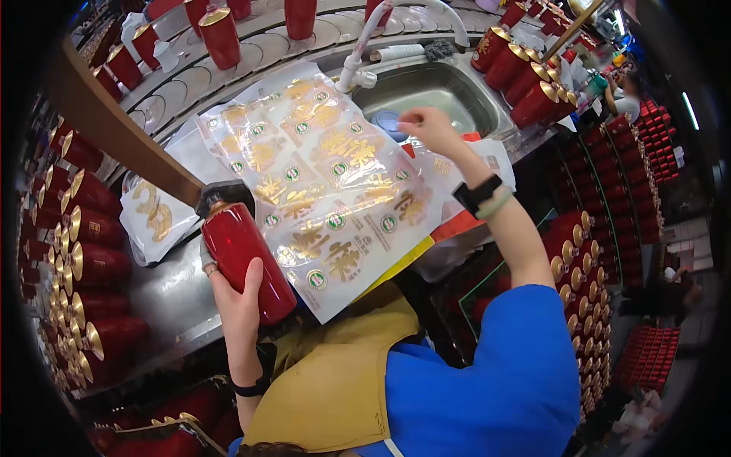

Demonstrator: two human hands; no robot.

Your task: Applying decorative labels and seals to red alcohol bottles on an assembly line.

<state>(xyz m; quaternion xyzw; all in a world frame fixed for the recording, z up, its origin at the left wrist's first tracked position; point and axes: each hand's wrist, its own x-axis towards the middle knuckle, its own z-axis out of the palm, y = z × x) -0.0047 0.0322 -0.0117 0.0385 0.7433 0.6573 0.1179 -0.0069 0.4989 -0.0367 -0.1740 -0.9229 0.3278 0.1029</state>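
Note:
My left hand (234,298) is wrapped around a glossy red bottle (247,263), its thumb along the side. The bottle lies tilted, with its neck end against a black fitting (225,196) on a wooden bar (129,126). My right hand (432,131) is raised at the near edge of the metal sink (487,107), fingers bent together; anything between them is too small to make out. Beyond its fingertips is a round blue thing (388,122) in the sink. Between my hands lies a translucent sheet (335,190) of gold and green decals.
A white faucet (356,72) arches over the sink. Red bottles (219,38) stand on the curved conveyor (259,61) behind; more (99,263) crowd the left side and others (525,76) stand right of the sink. A smaller decal sheet (156,221) lies left of the bar.

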